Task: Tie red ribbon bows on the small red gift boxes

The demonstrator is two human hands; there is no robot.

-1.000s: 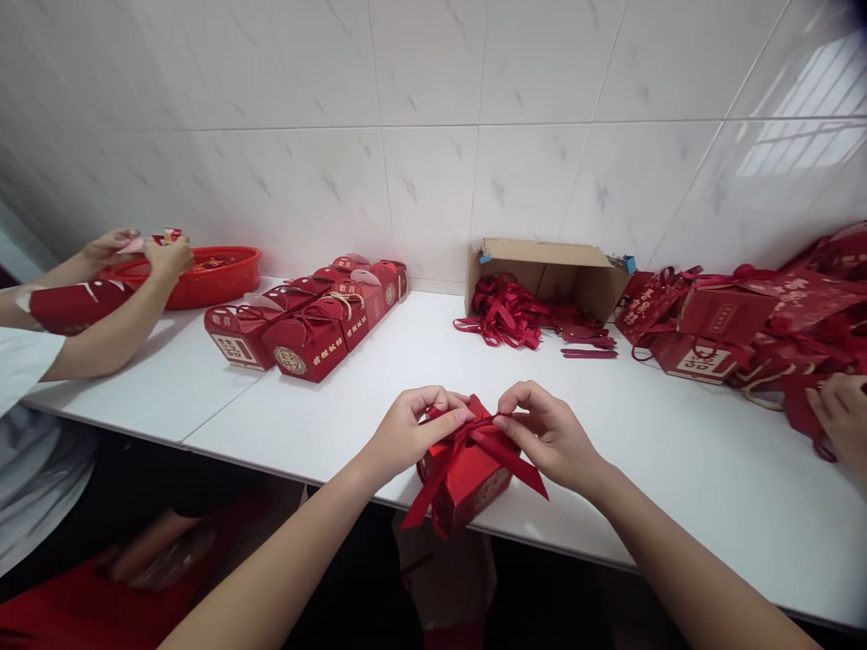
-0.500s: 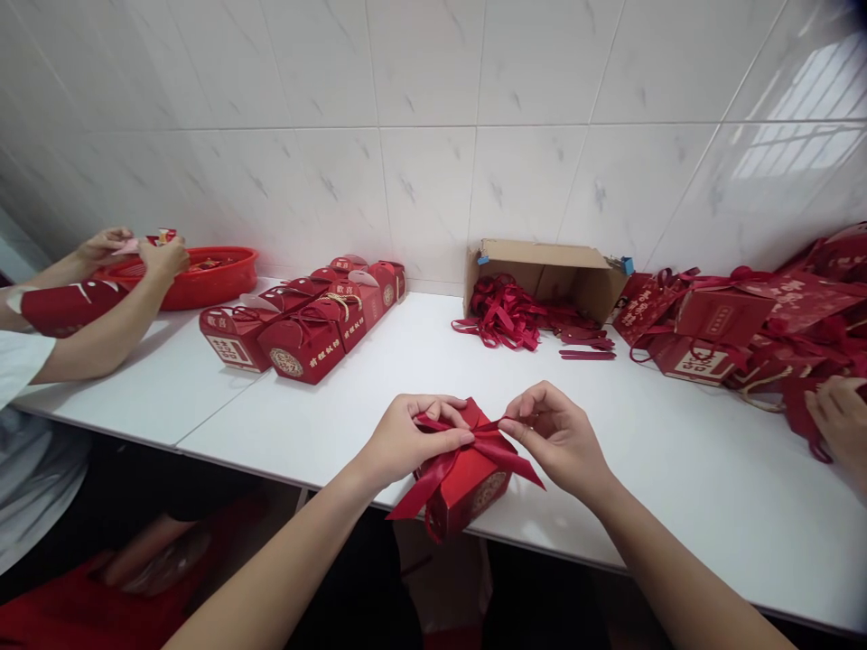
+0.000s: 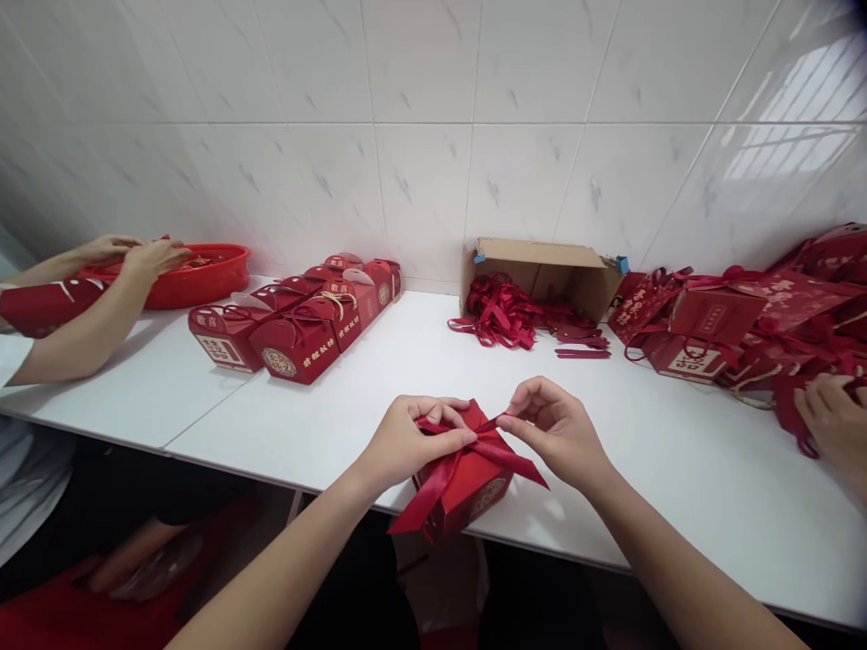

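Note:
In front of me a red gift box (image 3: 467, 495) stands at the table's near edge, a gold round pattern on its end. Dark red satin ribbon (image 3: 440, 483) lies tied in a bow across its top, with two wide tails hanging toward me. My left hand (image 3: 413, 442) is closed on the bow's left side, thumb pressing near the knot. Thumb and forefinger of my right hand (image 3: 552, 429) pinch the bow's right part, just above the box. The knot is partly hidden by my left thumb.
Two rows of red gift boxes (image 3: 304, 348) stand left of centre. Behind, a cardboard box (image 3: 542, 248) on its side spills red ribbons (image 3: 501, 311). More red boxes (image 3: 718, 311) pile up at right beside another person's hand (image 3: 836, 415). A co-worker's hands (image 3: 153, 260) reach over a red basin (image 3: 223, 271).
My hands keep their grip on the ribbon, nearly still. The left co-worker's hands have lowered into the basin. The whole view has shifted slightly.

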